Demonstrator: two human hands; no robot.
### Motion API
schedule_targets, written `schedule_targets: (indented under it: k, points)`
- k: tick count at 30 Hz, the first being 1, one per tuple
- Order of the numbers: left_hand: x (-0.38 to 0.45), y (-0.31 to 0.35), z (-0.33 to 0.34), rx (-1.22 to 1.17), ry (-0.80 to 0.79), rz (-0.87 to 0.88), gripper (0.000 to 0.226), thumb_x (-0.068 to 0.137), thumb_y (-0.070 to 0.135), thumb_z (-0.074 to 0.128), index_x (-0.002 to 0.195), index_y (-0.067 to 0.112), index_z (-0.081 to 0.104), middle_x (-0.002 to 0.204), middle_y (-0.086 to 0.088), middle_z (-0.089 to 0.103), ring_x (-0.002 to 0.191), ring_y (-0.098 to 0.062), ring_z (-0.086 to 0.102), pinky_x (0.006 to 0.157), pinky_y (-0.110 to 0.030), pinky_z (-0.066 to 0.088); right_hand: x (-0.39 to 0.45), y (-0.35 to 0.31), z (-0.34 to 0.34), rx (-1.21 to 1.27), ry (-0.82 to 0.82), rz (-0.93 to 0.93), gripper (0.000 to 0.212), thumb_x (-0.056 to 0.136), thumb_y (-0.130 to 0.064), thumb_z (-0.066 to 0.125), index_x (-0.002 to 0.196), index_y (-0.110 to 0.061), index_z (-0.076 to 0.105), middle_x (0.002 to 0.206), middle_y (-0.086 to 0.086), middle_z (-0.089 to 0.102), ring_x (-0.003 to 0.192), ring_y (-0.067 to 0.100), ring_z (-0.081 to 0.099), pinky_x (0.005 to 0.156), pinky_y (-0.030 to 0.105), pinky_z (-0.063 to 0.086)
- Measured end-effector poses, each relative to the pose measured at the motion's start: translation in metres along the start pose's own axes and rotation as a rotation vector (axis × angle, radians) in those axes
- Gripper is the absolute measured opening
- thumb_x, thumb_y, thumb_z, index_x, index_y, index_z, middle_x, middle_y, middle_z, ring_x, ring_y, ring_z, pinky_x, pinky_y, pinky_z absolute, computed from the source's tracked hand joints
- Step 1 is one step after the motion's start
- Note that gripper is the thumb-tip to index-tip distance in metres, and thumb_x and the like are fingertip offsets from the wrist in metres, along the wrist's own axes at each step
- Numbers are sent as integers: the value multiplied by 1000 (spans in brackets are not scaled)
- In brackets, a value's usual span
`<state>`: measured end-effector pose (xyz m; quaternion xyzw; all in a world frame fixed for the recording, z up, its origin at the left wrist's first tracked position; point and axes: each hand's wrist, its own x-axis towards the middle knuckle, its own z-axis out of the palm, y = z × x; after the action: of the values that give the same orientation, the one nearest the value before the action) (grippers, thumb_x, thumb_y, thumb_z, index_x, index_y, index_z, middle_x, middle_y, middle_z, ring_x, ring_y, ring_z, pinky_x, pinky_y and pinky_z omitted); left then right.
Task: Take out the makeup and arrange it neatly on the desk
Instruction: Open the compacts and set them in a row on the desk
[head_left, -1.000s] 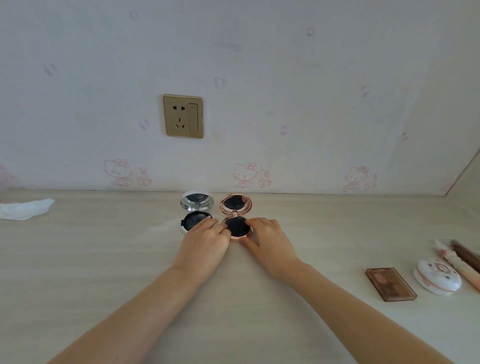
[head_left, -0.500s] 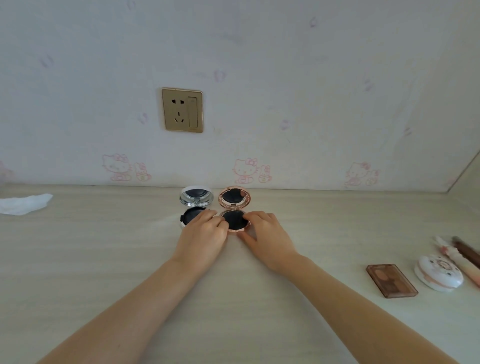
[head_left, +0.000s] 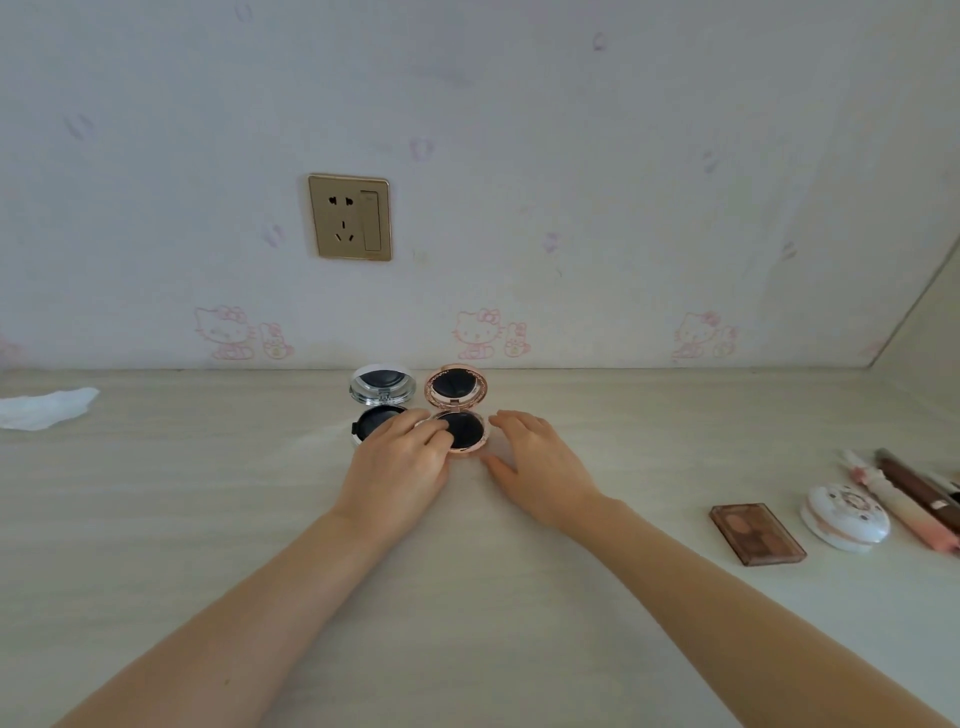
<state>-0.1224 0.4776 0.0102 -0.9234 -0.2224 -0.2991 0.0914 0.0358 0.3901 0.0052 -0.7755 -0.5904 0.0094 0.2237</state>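
Two round cushion compacts stand open side by side near the wall on the pale desk (head_left: 208, 519). The silver-and-white compact (head_left: 382, 387) is on the left, the rose-gold compact (head_left: 457, 395) on the right, both with lids raised. My left hand (head_left: 402, 467) lies over the gap between their bases, its fingertips touching the rose-gold base's left rim and black puff. My right hand (head_left: 535, 462) hovers just right of that base with fingers spread, a small gap between them.
At the right lie a brown eyeshadow palette (head_left: 756, 532), a white round compact (head_left: 844, 522), a pink tube (head_left: 898, 501) and a brown pencil (head_left: 917, 486). A crumpled white tissue (head_left: 44, 408) sits at the far left. A gold wall socket (head_left: 349, 216) hangs above.
My right hand has drawn off the rose-gold compact's right rim and spread open beside it. My left hand stays on the compact.
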Motion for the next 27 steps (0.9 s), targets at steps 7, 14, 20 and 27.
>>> schedule_targets:
  k: [7,14,20,27]
  points:
    - [10,40,-8,-120,-32,31,4,79,10,69,81,8,71,82,-3,72,93,-24,66,72,-35,55,-38,29,-44,-201,15,-17,49,98,-31,45,144,-15,36,143,1,43,138,18,28,107,30,31]
    - [18,110,5,-329,-116,39,24,92,22,52,109,15,68,106,-1,69,113,-19,56,82,-32,49,-92,82,-100,-337,34,39,46,98,-28,45,142,-14,41,139,4,47,137,20,31,107,30,31]
    - [36,179,19,-435,-167,141,26,93,24,49,111,16,67,111,0,68,115,-18,53,87,-33,47,-140,128,-138,-369,94,164,43,96,-30,49,137,-19,47,137,1,51,134,16,34,102,29,34]
    - [69,238,30,-532,-263,125,28,90,32,54,114,21,64,109,-1,66,113,-18,52,83,-32,48,-178,172,-160,-326,90,299,42,94,-23,53,135,-14,49,135,4,52,124,24,45,103,29,32]
